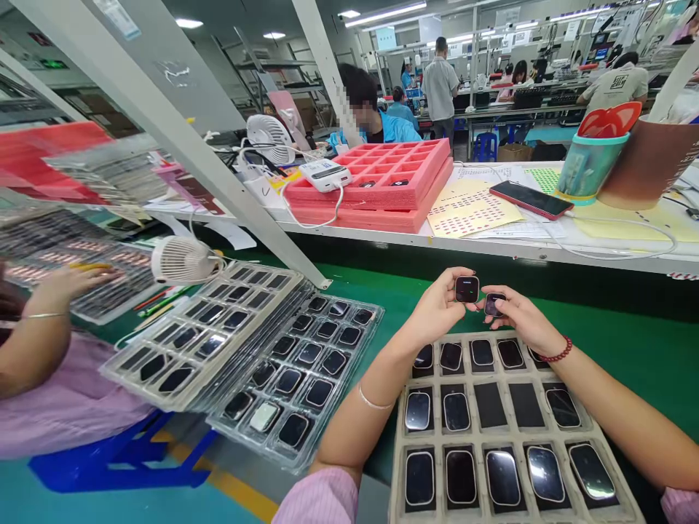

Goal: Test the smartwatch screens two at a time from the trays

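Observation:
In my left hand (pixel 441 306) is a smartwatch body (pixel 467 289), its dark screen facing me with small lit marks on it. My right hand (pixel 518 314) grips a second smartwatch body (pixel 494 304) close beside it, the thumb over its screen. Both are held above the far edge of a beige tray (pixel 474 437). Rows of watch bodies with dark screens, such as one watch body (pixel 419 477), lie in its compartments. Two middle-row compartments, one of them a black-lined slot (pixel 490 405), hold no watch.
Left of my arm lies a clear plastic tray (pixel 349 393) of watch bodies, beside stacked trays (pixel 164 389). A slanted white post (pixel 218 160) crosses ahead. On the shelf sit pink foam trays (pixel 431 182), a phone (pixel 531 199) and a cup (pixel 593 164). A co-worker's hand (pixel 68 284) is at far left.

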`<state>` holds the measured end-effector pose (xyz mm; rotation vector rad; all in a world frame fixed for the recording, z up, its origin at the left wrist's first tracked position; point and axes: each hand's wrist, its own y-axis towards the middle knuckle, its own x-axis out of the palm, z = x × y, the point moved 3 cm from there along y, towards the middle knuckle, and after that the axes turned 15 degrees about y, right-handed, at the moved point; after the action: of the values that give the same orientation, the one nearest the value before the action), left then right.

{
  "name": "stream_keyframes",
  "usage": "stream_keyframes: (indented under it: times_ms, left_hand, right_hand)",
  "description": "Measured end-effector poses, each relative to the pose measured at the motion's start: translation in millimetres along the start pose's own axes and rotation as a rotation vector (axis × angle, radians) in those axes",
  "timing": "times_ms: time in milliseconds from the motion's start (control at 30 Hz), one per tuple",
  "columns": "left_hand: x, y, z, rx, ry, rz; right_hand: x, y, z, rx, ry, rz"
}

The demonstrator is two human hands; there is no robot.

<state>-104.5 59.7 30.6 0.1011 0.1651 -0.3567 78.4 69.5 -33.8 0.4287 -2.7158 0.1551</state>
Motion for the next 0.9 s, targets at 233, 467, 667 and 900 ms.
stream_keyframes:
  times_ms: [233, 467, 667, 900]
  left_hand:
    - [-0.5, 1, 1, -0.052, -0.507, -0.290]
    - [11.3, -23, 10, 0.050, -0.725, -0.536]
    - [49.7, -71, 35, -0.151, -0.605, -1.233]
    - [53.6, -71, 45, -0.121, -0.622, -1.236]
  right_hand:
    - [3, -3, 1, 0.033, -0.058, -0.026]
    - [5, -4, 1, 0.025, -0.092, -0.040]
    - [3, -5, 3, 0.068, -0.101, -0.024]
    - [-1, -4, 7, 0.099, -0.063, -0.031]
